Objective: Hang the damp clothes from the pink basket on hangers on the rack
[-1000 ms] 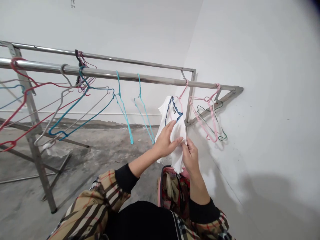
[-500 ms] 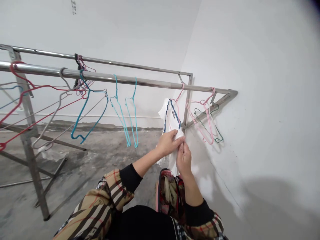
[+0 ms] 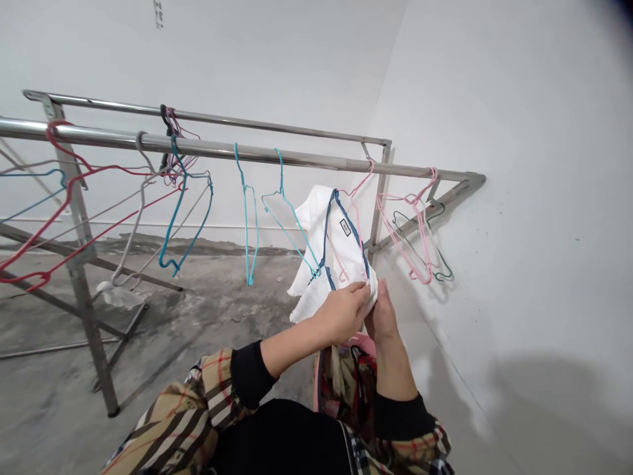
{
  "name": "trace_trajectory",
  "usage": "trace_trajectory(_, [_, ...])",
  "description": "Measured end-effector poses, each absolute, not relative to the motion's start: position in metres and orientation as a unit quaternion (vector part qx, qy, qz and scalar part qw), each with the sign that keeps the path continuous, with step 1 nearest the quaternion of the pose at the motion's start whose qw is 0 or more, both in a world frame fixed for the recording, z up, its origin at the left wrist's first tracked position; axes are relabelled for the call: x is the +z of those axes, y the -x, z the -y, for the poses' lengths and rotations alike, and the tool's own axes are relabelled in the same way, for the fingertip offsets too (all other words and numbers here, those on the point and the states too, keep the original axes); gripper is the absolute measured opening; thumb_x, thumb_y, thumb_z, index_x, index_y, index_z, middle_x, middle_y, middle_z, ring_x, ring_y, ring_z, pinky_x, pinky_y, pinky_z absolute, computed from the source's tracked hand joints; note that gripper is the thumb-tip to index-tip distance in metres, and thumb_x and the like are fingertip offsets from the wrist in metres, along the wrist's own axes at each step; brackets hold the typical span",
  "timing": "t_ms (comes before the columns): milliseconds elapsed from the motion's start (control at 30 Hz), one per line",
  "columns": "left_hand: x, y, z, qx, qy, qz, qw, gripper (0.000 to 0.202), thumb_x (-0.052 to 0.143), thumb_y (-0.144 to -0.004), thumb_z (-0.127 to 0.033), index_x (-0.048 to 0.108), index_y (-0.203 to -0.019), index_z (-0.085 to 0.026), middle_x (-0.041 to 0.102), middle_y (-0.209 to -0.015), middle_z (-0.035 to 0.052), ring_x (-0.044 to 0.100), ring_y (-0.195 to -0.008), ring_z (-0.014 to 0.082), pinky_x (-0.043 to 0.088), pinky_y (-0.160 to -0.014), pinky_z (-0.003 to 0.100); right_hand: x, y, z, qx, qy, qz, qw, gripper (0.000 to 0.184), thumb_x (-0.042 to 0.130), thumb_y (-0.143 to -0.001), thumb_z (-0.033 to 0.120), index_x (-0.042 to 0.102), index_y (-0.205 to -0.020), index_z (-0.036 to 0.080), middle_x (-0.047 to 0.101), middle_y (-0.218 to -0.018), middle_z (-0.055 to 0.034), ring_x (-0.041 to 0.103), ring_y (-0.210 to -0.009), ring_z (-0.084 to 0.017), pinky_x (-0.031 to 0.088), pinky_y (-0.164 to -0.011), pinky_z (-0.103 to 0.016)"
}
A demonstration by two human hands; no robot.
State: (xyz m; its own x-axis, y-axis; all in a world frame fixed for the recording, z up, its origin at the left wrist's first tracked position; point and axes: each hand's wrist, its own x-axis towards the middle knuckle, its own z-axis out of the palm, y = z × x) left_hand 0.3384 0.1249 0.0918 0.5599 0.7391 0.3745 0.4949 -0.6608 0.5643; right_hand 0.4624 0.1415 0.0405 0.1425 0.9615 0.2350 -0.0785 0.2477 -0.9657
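While both hands meet at its lower edge, the white garment (image 3: 324, 264), trimmed in dark blue at the neck and bearing a small label, hangs on a pink hanger (image 3: 357, 198) hooked over the front rail (image 3: 297, 157) of the steel drying rack. The left hand (image 3: 341, 315) pinches the fabric between thumb and fingers just below the neckline; the right hand (image 3: 383, 316) closes on the same fold from the wall side, so the two grips touch. Both are narrow holds on cloth, not on the wire.

Along the rail away from the garment hang two empty turquoise hangers (image 3: 267, 211), then a blue hanger (image 3: 185, 218) and red hangers (image 3: 54, 198); toward the rail's wall end hang more pink hangers (image 3: 410, 231). Beneath the garment, against the person's body, sits a basket of laundry (image 3: 341, 382).

Good practice, judged from this view: keep the cloth taut between the two pinches, pull evenly downward so the hanger stays level under the rail, and smooth the bunched side lying toward the turquoise hangers before letting go.
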Motion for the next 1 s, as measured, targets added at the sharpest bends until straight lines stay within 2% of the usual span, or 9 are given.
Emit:
trace_trajectory(100, [0.092,-0.336,-0.130,0.283,-0.860,-0.355,0.234,0.028,0.036,-0.092,-0.019,0.061,-0.102,-0.014,0.065,-0.116,0.0157,0.064,-0.105,0.0261,0.051,-0.092,0.038,0.048,-0.463,-0.139,0.420,0.452,0.488,0.617,0.042,0.059,-0.080,0.055,0.062,-0.101,0.019,0.071,-0.096,-0.0070,0.066,-0.089,-0.022,0.052,-0.084,-0.035])
trace_trajectory(200, [0.091,-0.332,-0.135,0.264,-0.849,-0.350,0.295,0.034,0.037,-0.086,-0.013,0.063,-0.108,-0.014,0.067,-0.116,0.0121,0.063,-0.108,0.0242,0.049,-0.096,0.036,0.050,-0.467,-0.137,0.354,0.499,0.527,0.590,0.036,0.053,-0.085,0.052,0.063,-0.092,0.018,0.069,-0.089,-0.0049,0.062,-0.084,-0.020,0.048,-0.079,-0.032])
trace_trajectory(333, [0.086,-0.325,-0.142,0.282,-0.813,-0.354,0.366,0.048,0.036,-0.083,-0.010,0.058,-0.124,-0.016,0.061,-0.132,0.0078,0.056,-0.122,0.0211,0.041,-0.106,0.034,0.053,-0.471,-0.134,0.254,0.556,0.573,0.547,0.034,0.045,-0.088,0.048,0.056,-0.074,0.018,0.058,-0.070,-0.0007,0.052,-0.069,-0.016,0.041,-0.067,-0.029])
trace_trajectory(433, [0.082,-0.324,-0.145,0.292,-0.794,-0.365,0.388,0.044,0.036,-0.085,-0.013,0.060,-0.122,-0.016,0.063,-0.129,0.0074,0.057,-0.120,0.0213,0.040,-0.107,0.035,0.054,-0.471,-0.133,0.212,0.580,0.578,0.533,0.030,0.043,-0.086,0.043,0.051,-0.069,0.020,0.051,-0.062,0.0014,0.047,-0.062,-0.015,0.037,-0.061,-0.027])
trace_trajectory(533, [0.076,-0.324,-0.150,0.319,-0.773,-0.376,0.400,0.038,0.037,-0.087,-0.016,0.062,-0.116,-0.017,0.067,-0.116,0.0067,0.061,-0.108,0.0204,0.044,-0.100,0.035,0.051,-0.472,-0.133,0.228,0.593,0.568,0.523,0.021,0.045,-0.082,0.037,0.053,-0.074,0.019,0.050,-0.060,0.0028,0.046,-0.059,-0.015,0.036,-0.056,-0.026])
trace_trajectory(600, [0.071,-0.323,-0.153,0.347,-0.750,-0.375,0.421,0.036,0.039,-0.088,-0.018,0.060,-0.118,-0.019,0.067,-0.105,0.0049,0.063,-0.095,0.0172,0.049,-0.090,0.032,0.044,-0.473,-0.134,0.243,0.600,0.560,0.517,0.017,0.048,-0.076,0.032,0.057,-0.078,0.018,0.052,-0.062,0.0029,0.047,-0.059,-0.015,0.037,-0.056,-0.025])
trace_trajectory(733, [0.067,-0.321,-0.153,0.392,-0.721,-0.336,0.461,0.038,0.050,-0.089,-0.028,0.051,-0.126,-0.020,0.060,-0.088,0.0006,0.059,-0.068,0.0102,0.048,-0.067,0.023,0.023,-0.473,-0.135,0.282,0.596,0.559,0.502,0.026,0.052,-0.070,0.030,0.061,-0.090,0.016,0.059,-0.069,0.0010,0.053,-0.065,-0.016,0.042,-0.061,-0.026])
trace_trajectory(867, [0.076,-0.320,-0.139,0.451,-0.714,-0.262,0.467,0.050,0.055,-0.089,-0.030,0.041,-0.136,-0.019,0.054,-0.076,-0.0027,0.052,-0.062,0.0087,0.044,-0.060,0.021,-0.001,-0.473,-0.142,0.290,0.596,0.544,0.515,0.027,0.052,-0.073,0.035,0.061,-0.091,0.017,0.065,-0.076,-0.0025,0.056,-0.071,-0.018,0.045,-0.065,-0.028])
trace_trajectory(1000, [0.102,-0.317,-0.118,0.550,-0.666,-0.174,0.472,0.056,0.059,-0.090,-0.033,0.038,-0.141,-0.021,0.053,-0.074,-0.0039,0.049,-0.058,0.0065,0.044,-0.056,0.019,-0.018,-0.479,-0.153,0.277,0.595,0.520,0.546,0.028,0.052,-0.074,0.035,0.062,-0.092,0.017,0.068,-0.088,-0.0062,0.059,-0.081,-0.019,0.046,-0.073,-0.029])
